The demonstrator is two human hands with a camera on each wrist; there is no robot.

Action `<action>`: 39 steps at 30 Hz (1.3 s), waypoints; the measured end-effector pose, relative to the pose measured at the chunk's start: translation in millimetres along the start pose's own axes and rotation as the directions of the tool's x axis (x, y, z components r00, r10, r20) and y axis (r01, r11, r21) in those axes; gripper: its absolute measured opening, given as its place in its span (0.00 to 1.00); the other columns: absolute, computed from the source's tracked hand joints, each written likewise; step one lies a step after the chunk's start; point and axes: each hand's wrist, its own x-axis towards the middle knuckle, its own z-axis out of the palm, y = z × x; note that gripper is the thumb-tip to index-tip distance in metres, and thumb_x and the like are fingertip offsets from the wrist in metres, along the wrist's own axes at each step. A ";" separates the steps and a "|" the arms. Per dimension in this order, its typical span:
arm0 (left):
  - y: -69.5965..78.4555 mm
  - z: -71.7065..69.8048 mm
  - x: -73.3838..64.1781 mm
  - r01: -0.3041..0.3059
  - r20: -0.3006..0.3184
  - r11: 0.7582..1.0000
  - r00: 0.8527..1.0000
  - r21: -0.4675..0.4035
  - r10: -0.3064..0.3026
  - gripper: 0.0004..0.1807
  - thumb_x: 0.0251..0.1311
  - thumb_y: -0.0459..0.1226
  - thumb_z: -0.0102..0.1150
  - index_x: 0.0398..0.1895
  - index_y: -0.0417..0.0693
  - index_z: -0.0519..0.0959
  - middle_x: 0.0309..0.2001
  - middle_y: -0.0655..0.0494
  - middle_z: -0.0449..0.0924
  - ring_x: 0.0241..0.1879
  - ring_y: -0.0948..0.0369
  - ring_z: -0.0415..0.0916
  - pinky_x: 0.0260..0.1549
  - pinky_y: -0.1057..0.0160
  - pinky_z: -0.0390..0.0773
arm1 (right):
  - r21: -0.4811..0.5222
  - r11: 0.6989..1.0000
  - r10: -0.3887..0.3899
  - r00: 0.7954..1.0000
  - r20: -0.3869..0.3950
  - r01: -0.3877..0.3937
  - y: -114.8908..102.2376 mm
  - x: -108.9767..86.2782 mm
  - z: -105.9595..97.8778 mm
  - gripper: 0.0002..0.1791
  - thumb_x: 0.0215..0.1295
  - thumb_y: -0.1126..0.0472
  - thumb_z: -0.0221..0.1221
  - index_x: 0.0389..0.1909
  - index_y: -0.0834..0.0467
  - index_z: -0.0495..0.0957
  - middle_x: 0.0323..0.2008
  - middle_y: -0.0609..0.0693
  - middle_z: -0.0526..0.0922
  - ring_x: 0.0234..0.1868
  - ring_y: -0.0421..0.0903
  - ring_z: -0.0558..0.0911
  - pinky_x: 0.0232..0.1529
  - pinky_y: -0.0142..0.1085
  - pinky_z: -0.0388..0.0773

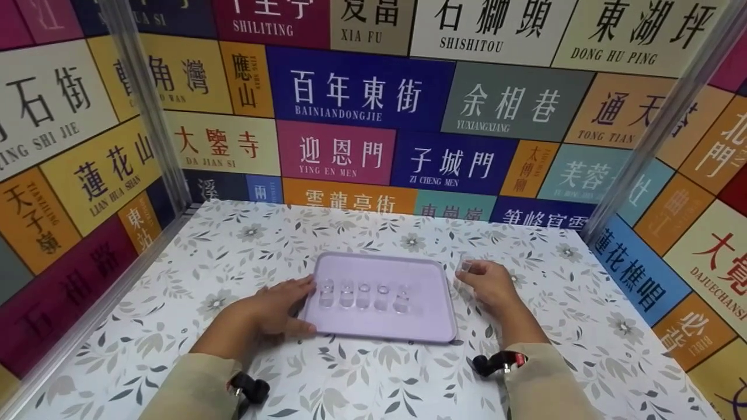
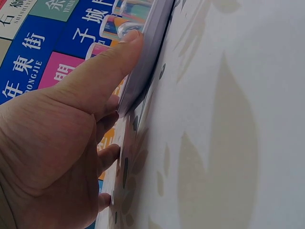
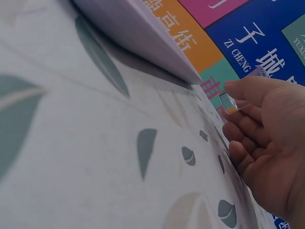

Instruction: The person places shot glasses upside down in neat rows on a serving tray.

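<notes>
A lilac tray (image 1: pixel 429 318) lies flat on the table and bears several small clear cups (image 1: pixel 363 297) standing in a row from its left side to past its middle. My left hand (image 1: pixel 280 306) rests at the tray's left edge, thumb near the close corner and fingers stretched along the side. In the left wrist view, the thumb (image 2: pixel 112 62) lies against the tray's rim, with the other fingers low by the tabletop. Right of the tray, my right hand (image 1: pixel 493 286) pinches another small clear cup (image 3: pixel 228 101) between thumb and fingers, just above the table.
A white cloth with a leaf and flower print (image 1: pixel 373 379) covers the table. Clear corner edges (image 1: pixel 648 122) stand at both sides, and panels with colourful place-name signs (image 1: pixel 356 87) enclose the back and sides. Each wrist wears a black camera mount (image 1: pixel 251 386).
</notes>
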 end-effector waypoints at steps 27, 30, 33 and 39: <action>0.0 0.7 -2.1 -0.009 -0.019 0.999 1.000 -0.033 0.009 0.59 0.54 0.66 0.75 0.87 0.72 0.55 0.88 0.73 0.43 0.90 0.51 0.38 0.85 0.31 0.32 | 0.286 0.954 -0.086 0.996 -0.015 0.087 -53.0 -31.7 17.3 0.28 0.67 0.53 0.74 0.64 0.59 0.82 0.56 0.53 0.82 0.51 0.41 0.87 0.54 0.32 0.88; 0.2 1.8 -2.2 -0.029 -0.023 0.999 0.999 -0.026 0.028 0.59 0.54 0.65 0.75 0.87 0.70 0.55 0.88 0.72 0.43 0.89 0.50 0.39 0.85 0.31 0.32 | 0.277 0.957 -0.087 0.996 0.008 0.081 -54.9 -35.8 18.3 0.28 0.66 0.53 0.75 0.64 0.58 0.82 0.60 0.54 0.82 0.53 0.41 0.86 0.54 0.30 0.87; -0.1 2.5 -2.1 -0.023 -0.023 0.999 0.999 -0.037 0.022 0.60 0.52 0.66 0.75 0.87 0.71 0.55 0.88 0.73 0.43 0.89 0.50 0.39 0.85 0.31 0.32 | 0.259 0.963 -0.088 0.996 0.024 0.079 -55.0 -39.9 19.4 0.28 0.65 0.52 0.76 0.63 0.58 0.83 0.61 0.54 0.85 0.54 0.40 0.85 0.52 0.27 0.87; -0.4 1.7 -2.2 0.002 -0.021 1.000 1.000 -0.032 -0.003 0.60 0.53 0.67 0.75 0.87 0.73 0.53 0.89 0.73 0.41 0.90 0.51 0.37 0.85 0.31 0.32 | 0.219 0.968 -0.129 0.991 0.029 0.120 -52.1 -47.7 19.9 0.29 0.62 0.49 0.78 0.60 0.58 0.85 0.53 0.52 0.88 0.51 0.41 0.85 0.49 0.27 0.87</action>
